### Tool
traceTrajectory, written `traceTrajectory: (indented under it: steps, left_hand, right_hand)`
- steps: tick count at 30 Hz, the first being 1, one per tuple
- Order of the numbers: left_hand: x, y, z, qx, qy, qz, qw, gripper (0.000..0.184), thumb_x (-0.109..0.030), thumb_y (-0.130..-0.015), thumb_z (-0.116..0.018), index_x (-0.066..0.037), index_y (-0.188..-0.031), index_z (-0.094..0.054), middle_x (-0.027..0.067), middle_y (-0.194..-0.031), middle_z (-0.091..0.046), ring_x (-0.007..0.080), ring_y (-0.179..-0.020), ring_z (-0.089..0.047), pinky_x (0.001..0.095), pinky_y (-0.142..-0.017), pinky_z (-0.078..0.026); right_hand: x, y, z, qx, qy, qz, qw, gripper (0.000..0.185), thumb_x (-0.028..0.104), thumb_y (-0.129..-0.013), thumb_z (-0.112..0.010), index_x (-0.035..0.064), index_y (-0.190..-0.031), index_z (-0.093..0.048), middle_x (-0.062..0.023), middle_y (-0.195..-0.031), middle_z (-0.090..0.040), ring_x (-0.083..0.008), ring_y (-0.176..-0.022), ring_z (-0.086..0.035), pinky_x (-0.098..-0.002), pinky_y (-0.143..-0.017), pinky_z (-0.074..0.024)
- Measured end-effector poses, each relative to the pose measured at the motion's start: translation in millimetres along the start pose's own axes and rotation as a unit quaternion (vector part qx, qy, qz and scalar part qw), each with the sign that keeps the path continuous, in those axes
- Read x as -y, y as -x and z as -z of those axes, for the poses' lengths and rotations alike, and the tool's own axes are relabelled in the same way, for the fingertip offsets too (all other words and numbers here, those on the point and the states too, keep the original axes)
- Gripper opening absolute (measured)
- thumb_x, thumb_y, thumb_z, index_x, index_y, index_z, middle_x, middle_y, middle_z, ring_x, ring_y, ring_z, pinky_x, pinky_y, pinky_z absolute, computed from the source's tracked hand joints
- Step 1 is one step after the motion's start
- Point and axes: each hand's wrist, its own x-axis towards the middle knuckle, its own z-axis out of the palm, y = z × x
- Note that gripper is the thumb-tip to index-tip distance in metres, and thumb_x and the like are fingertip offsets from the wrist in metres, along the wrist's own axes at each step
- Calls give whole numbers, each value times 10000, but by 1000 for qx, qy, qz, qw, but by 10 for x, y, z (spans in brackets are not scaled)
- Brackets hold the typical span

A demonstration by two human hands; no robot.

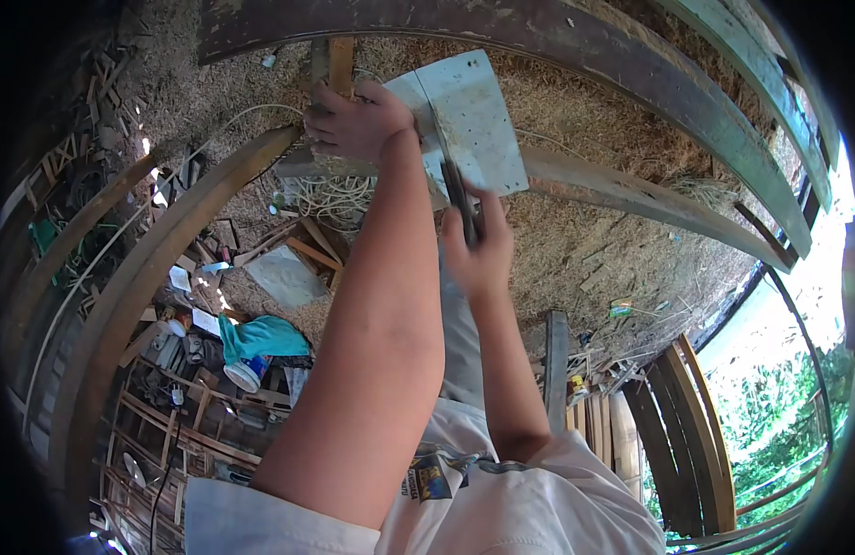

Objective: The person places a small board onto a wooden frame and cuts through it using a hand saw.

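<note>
A pale, scuffed flat plate (483, 120) dotted with small dark spots lies in front of me, and a thin dark line runs along it. My left hand (363, 125) is at the plate's left side, fingers spread and pointing left, near an upright piece of wood (340, 63). Its palm is turned away, so what it touches beneath is hidden. My right hand (483, 245) grips a narrow dark strip (456, 190) at the plate's near edge. The strip's far end meets the dark line. Whether it is a wooden stick or a tool handle I cannot tell.
Long wooden beams (631, 190) and a curved-looking dark plank (501, 32) surround the plate. Wood shavings (613, 268) cover the ground. To the left lie coiled cord (330, 199), a teal cloth (261, 338), a bucket (247, 372) and scrap wood. Planks (682, 435) stand at right.
</note>
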Motion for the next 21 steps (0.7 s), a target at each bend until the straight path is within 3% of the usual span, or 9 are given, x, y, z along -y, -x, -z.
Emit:
traceTrajectory:
  steps: [1,2,5,9,11,13,17,21]
  left_hand:
    - [-19,-13,-3,-1,1,0,1000,667,-390,-926,-496,-90,-1516,-413,331,-1460,-441,517,-1422,-382,769,-1148,-279]
    - [-22,-13,-6,-2,-5,2,1000,660,-386,-926,-497,-88,-1510,-421,331,-1459,-441,518,-1421,-381,766,-1153,-275]
    - [5,27,4,-2,-14,6,1000,648,-377,-924,-500,-84,-1498,-432,328,-1453,-443,517,-1416,-383,762,-1158,-271]
    - [-23,6,4,-11,-2,-3,1000,639,-377,-924,-499,-79,-1486,-436,327,-1436,-449,521,-1400,-384,757,-1152,-277]
    - [-47,-10,-45,-39,-18,-5,999,616,-378,-912,-511,-102,-1462,-465,296,-1406,-499,493,-1381,-423,731,-1144,-297]
    - [-9,10,-71,-58,-38,-7,998,594,-379,-900,-523,-126,-1437,-493,265,-1376,-549,465,-1362,-461,705,-1137,-316]
    - [36,40,-92,-43,-33,-5,999,620,-382,-917,-507,-103,-1468,-452,291,-1400,-499,482,-1385,-419,725,-1146,-288]
    - [-55,1,22,10,-15,6,1000,631,-395,-948,-468,-70,-1485,-411,322,-1426,-452,501,-1404,-379,750,-1158,-249]
  right_hand:
    - [-60,229,68,-45,-38,70,996,400,141,-943,-677,22,-1324,-644,-73,-668,-694,-114,-524,-566,-289,-567,-495]
    - [86,466,262,3,-10,-3,1000,404,135,-941,-670,19,-1327,-642,-51,-617,-653,-91,-530,-569,-272,-572,-487]
    - [122,482,432,25,-1,-13,1000,415,123,-936,-662,18,-1336,-635,-60,-627,-659,-81,-536,-578,-270,-572,-486]
    - [214,-273,-30,31,56,-51,997,415,142,-939,-687,14,-1330,-633,-114,-675,-709,-105,-590,-652,-296,-578,-509]
    - [42,-130,-3,29,14,-49,998,429,153,-941,-701,14,-1341,-628,-107,-678,-708,-119,-605,-665,-306,-580,-507]
    - [-5,329,155,-20,-50,26,998,432,153,-945,-699,16,-1348,-628,-92,-666,-699,-125,-586,-642,-317,-562,-490]
    - [95,415,363,39,7,-46,998,402,148,-952,-687,22,-1331,-638,-71,-694,-698,-104,-562,-608,-308,-552,-475]
    - [-20,-171,-65,3,-12,-42,999,394,146,-952,-684,34,-1327,-641,-56,-663,-663,-88,-546,-571,-294,-546,-459]
